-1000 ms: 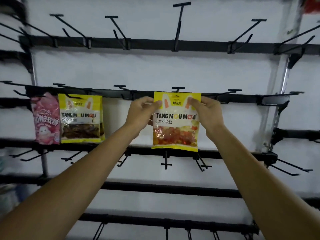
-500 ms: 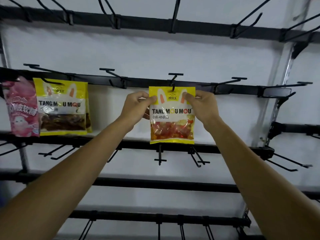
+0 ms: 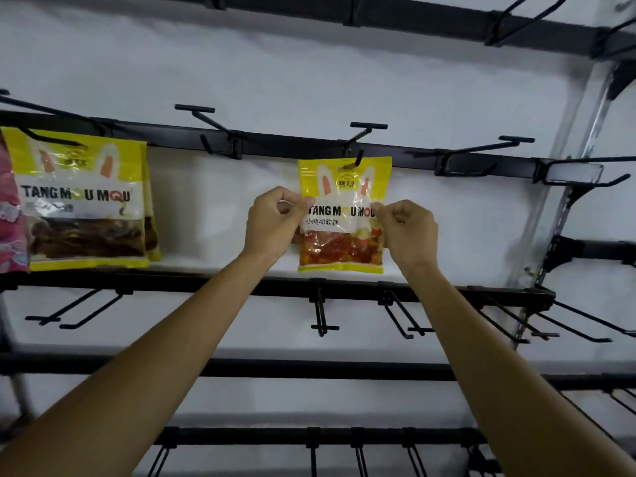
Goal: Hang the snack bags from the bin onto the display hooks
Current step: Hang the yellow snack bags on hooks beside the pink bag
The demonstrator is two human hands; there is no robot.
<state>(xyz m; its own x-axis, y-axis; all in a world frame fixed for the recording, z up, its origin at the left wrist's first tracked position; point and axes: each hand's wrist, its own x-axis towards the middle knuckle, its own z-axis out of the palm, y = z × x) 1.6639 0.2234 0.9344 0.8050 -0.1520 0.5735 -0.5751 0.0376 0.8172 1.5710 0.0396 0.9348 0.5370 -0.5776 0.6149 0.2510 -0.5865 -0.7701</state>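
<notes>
Both your left hand (image 3: 275,223) and right hand (image 3: 407,232) pinch the gummy bag (image 3: 340,215), threaded on its hook (image 3: 358,136). Other bags (image 3: 82,201) hang left (bin unseen); most hooks (image 3: 481,148) stand bare.

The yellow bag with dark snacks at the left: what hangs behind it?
Behind the dark-snack bag a second yellow bag shows only its right edge. Its front, and any further bags, are covered.

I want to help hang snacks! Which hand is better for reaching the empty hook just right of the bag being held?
Right hand, probably: it pinches the gummy bag's right edge, nearest that empty hook, while the left hand pinches the far edge, with the bag between.
</notes>
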